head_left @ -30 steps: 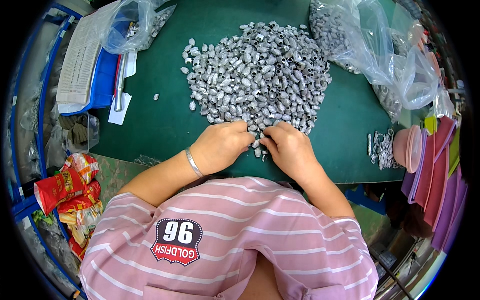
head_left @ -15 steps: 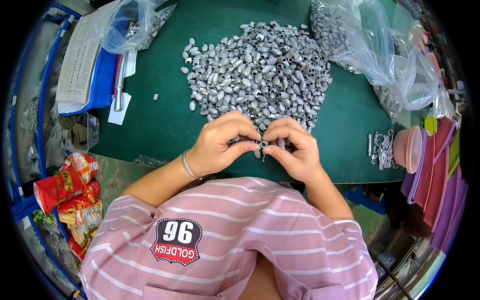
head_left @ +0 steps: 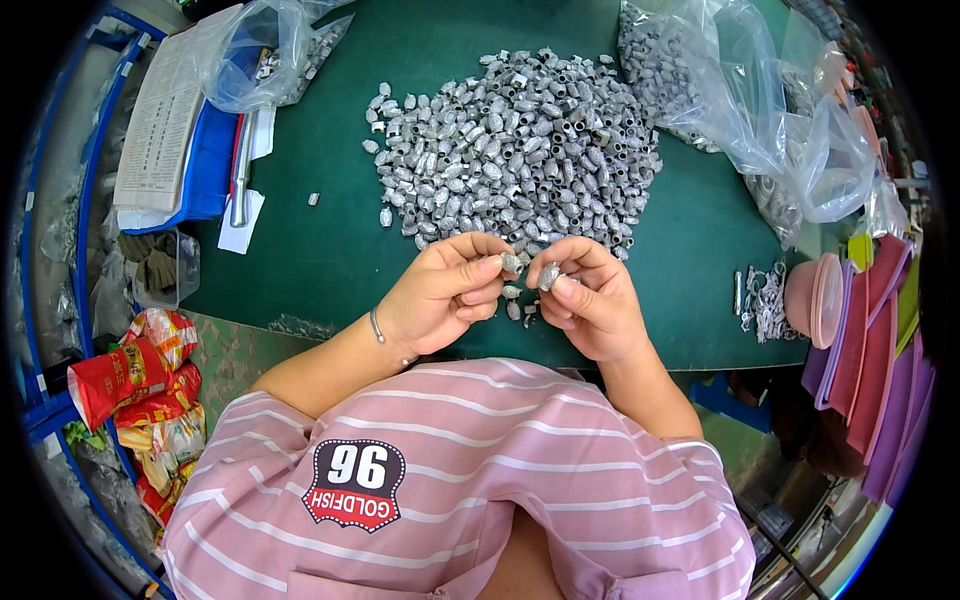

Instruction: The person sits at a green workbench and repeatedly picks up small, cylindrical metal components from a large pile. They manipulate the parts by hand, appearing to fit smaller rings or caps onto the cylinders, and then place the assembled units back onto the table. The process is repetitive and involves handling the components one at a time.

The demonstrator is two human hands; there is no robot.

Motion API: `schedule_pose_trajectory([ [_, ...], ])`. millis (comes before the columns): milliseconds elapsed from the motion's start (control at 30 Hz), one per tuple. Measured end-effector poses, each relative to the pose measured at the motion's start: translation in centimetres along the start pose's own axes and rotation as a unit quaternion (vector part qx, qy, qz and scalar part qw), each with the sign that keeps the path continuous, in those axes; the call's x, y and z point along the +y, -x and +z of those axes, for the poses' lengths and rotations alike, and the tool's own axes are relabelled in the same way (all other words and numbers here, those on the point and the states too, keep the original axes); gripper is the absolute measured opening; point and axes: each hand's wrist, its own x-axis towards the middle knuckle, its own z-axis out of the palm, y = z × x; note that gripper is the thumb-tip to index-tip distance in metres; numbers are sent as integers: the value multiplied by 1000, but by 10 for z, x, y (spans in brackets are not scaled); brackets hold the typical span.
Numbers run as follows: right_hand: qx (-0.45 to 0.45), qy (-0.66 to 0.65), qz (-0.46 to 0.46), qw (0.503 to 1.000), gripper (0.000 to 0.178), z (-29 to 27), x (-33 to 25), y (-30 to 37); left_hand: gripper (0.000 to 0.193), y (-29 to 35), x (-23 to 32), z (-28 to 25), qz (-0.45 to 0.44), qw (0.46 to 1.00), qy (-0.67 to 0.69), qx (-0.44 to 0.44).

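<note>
Between thumb and forefinger of my left hand [head_left: 450, 288] is a small grey metal bead [head_left: 512, 263] with a patterned surface. My right hand [head_left: 595, 298] pinches a similar grey metal bead [head_left: 548, 276], a short gap away from the first. Just below and between the fingertips, a few loose metal pieces [head_left: 514, 308] lie on the green tabletop. Beyond both hands spreads a big heap of the same grey beads [head_left: 500, 150], many with round openings showing. One single bead [head_left: 314, 199] lies apart at the left.
Clear plastic bags of beads [head_left: 665, 80] lie at the far right, another bag [head_left: 265, 60] at the far left. A blue tray [head_left: 208, 160] with papers and a metal rod [head_left: 240, 180] sits left. Small metal clasps [head_left: 768, 300] and a pink bowl [head_left: 826, 300] stand right.
My hands have moved slightly apart. The two pieces, held close together with their round openings showing before, are now separated and turned so their patterned sides show.
</note>
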Motion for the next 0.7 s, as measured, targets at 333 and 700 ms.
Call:
schedule_pose_trajectory([
  [333,-6,-75,23,997,24,-6,-2,-1,17,2,1,1,-34,998,55,-13],
  [700,82,460,-47,883,8,6,-2,-5,14,10,29,-7,52,995,-90,13],
])
